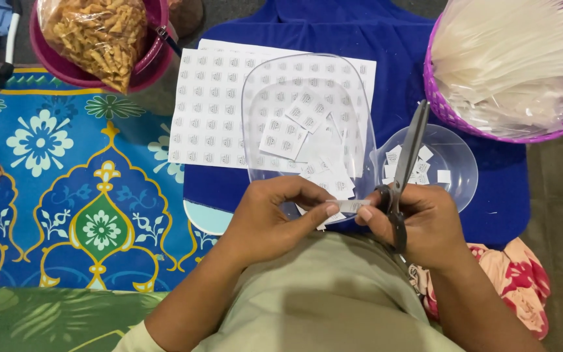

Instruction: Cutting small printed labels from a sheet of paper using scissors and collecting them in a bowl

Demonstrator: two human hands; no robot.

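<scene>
Scissors (406, 163) gripped in right hand (418, 225), blades toward 12 o'clock | left hand (275, 218) fingers pinch paper strip (350, 206) steady over clear tray (307, 124) catching cut labels

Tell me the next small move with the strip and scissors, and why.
Probably feed the paper strip between the blades and snip off one label. The left hand pinches the strip level, the right hand holds the scissors with blades pointing away, and cut labels already lie in the small clear bowl.
</scene>
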